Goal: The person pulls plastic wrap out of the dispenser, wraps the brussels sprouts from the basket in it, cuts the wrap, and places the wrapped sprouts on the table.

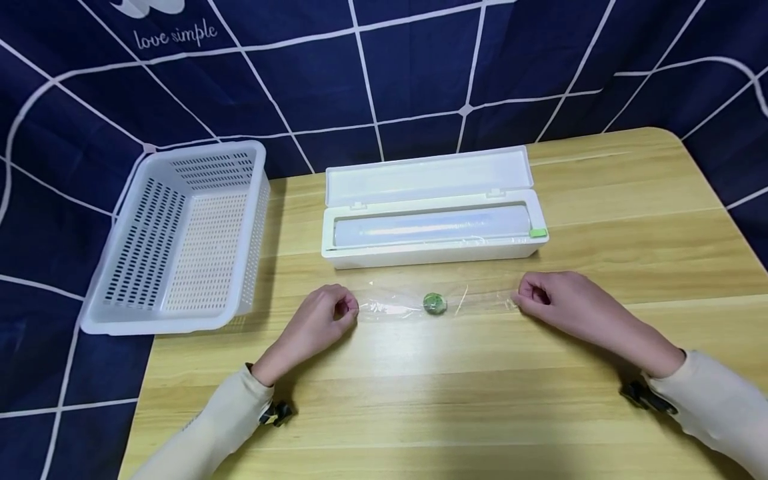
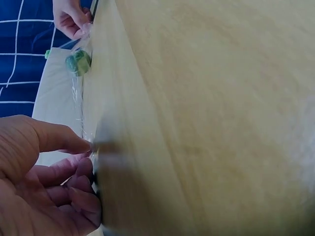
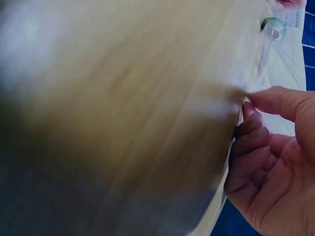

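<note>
A small round green item (image 1: 435, 304), like a piece of vegetable, is wrapped in a strip of clear plastic wrap (image 1: 387, 307) in the middle of the head view. My left hand (image 1: 317, 321) pinches the strip's left end between thumb and forefinger. At the other end my right hand (image 1: 579, 313) pinches the wrap the same way. The strip stretches between both hands just in front of a white wrap dispenser box (image 1: 432, 257). In the left wrist view the green item (image 2: 78, 62) shows through the film. Whether it touches the table cannot be told.
Inside the dispenser, whose lid (image 1: 429, 179) stands open, lies a roll of plastic wrap (image 1: 432, 227). A green slider (image 1: 538, 233) sits at its right end. A white slatted basket (image 1: 257, 233) stands on the left of the wooden table (image 1: 420, 413). Dark blue gridded cloth (image 1: 414, 73) hangs behind.
</note>
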The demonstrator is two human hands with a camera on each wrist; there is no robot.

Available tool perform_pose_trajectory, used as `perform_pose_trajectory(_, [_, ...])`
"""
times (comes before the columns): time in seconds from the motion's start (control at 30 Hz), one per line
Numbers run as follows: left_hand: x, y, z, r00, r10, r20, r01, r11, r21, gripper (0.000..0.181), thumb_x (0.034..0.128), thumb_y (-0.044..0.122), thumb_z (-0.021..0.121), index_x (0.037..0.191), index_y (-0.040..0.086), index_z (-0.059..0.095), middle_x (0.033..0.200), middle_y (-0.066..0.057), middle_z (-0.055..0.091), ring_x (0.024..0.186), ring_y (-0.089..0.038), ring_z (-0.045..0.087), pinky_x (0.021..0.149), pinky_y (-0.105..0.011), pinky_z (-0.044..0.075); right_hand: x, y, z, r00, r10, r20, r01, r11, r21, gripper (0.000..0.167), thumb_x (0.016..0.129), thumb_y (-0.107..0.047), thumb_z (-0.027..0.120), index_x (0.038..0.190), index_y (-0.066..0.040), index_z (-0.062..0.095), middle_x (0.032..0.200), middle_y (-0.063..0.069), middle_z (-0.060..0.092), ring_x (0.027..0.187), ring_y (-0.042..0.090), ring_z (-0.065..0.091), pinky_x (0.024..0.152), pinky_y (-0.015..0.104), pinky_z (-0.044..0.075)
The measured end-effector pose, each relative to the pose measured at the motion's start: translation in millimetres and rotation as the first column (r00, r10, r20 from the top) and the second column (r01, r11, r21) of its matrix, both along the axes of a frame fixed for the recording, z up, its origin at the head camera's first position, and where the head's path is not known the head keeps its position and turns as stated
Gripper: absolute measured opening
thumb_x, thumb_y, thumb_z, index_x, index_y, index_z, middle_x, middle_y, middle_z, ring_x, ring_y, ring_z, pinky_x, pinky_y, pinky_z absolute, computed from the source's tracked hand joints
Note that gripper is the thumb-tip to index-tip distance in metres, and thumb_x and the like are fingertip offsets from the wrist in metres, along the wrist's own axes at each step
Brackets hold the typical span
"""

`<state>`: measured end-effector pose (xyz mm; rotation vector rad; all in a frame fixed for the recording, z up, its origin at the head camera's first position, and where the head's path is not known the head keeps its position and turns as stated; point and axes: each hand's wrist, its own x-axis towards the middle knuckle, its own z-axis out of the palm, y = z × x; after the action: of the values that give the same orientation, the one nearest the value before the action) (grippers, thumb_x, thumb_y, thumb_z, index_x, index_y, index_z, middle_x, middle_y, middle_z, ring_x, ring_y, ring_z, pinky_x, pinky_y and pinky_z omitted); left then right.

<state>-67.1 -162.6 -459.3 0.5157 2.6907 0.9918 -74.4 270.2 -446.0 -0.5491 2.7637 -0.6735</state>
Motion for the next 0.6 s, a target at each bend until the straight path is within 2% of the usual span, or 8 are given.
perform_pose_trajectory(0.1, [1.0, -0.7, -0.1, 1.000, 0.011, 0.002, -0.011, 1.000, 0.014, 0.011, 0.0919, -0.001, 0.073, 0.092, 0.009, 0.071, 0.084, 0.003, 0.062, 0.081, -0.017, 0.056, 0.077, -0.037, 0.050, 3.4, 2.4, 2.6, 1.000, -0.015, 0.009, 0.015, 1.000, -0.005, 0.005, 0.101, -0.015, 0.071, 0.101, -0.015, 0.066, 0.075, -0.011, 0.051, 0.068, 0.008, 0.048, 0.065, 0.030, 0.043])
perform_pose_trajectory(0.23, [3.8, -0.5, 3.3, 0.999, 0.025, -0.033, -0.025, 0.999, 0.021, 0.010, 0.0940, -0.001, 0.072, 0.098, 0.009, 0.072, 0.084, 0.004, 0.062, 0.079, -0.016, 0.057, 0.074, -0.035, 0.050, 10.5, 5.8, 8.1, 0.999, -0.037, -0.025, 0.036, 0.999, -0.019, 0.020, 0.095, -0.006, 0.069, 0.115, -0.009, 0.065, 0.082, -0.009, 0.054, 0.073, 0.011, 0.052, 0.067, 0.032, 0.046])
perform_pose_trajectory(0.4, [10.7, 8.2, 8.1, 0.986, 0.008, -0.167, -0.002, 0.999, 0.038, 0.012, 0.0926, -0.001, 0.077, 0.096, 0.009, 0.073, 0.085, 0.004, 0.062, 0.077, -0.015, 0.056, 0.068, -0.031, 0.050, 19.2, -0.8, 12.2, 0.988, -0.084, -0.127, 0.074, 0.994, -0.079, 0.018, 0.095, -0.009, 0.076, 0.106, -0.014, 0.063, 0.087, -0.007, 0.056, 0.076, 0.012, 0.052, 0.063, 0.029, 0.044])
perform_pose_trajectory(0.5, [15.2, 20.6, 9.7, 0.973, -0.019, -0.231, 0.037, 0.997, 0.073, 0.012, 0.0922, 0.000, 0.081, 0.094, 0.009, 0.073, 0.086, 0.004, 0.062, 0.076, -0.014, 0.056, 0.065, -0.028, 0.050, 23.7, -12.0, 12.1, 0.975, -0.057, -0.213, 0.018, 0.983, -0.180, 0.027, 0.091, -0.009, 0.086, 0.101, -0.020, 0.064, 0.089, -0.011, 0.057, 0.077, 0.009, 0.053, 0.062, 0.023, 0.045])
perform_pose_trajectory(0.6, [17.4, 36.1, 9.0, 0.968, -0.044, -0.248, 0.079, 0.988, 0.130, 0.010, 0.0930, 0.001, 0.082, 0.095, 0.008, 0.075, 0.087, 0.003, 0.063, 0.074, -0.013, 0.056, 0.064, -0.026, 0.050, 25.2, -26.6, 9.7, 0.957, 0.004, -0.289, -0.087, 0.958, -0.275, 0.034, 0.083, -0.004, 0.093, 0.105, -0.019, 0.071, 0.094, -0.012, 0.061, 0.079, 0.007, 0.056, 0.065, 0.017, 0.047])
